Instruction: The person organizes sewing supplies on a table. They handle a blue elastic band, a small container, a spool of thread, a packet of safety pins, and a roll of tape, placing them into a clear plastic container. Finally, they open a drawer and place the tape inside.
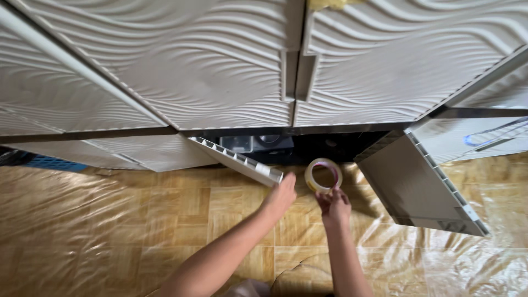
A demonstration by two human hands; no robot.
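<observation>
My right hand (334, 206) pinches the one roll of tape (323, 175), which stands on edge at its twelve o'clock. My left hand (281, 196) grips the left flap door (236, 159) by its end; that door's length runs toward ten o'clock. Two flap doors hang open, the right one (423, 187) at three o'clock.

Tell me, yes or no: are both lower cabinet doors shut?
No: the left lower door and the right lower door both swing open, with the left hand on the left one's edge.
</observation>
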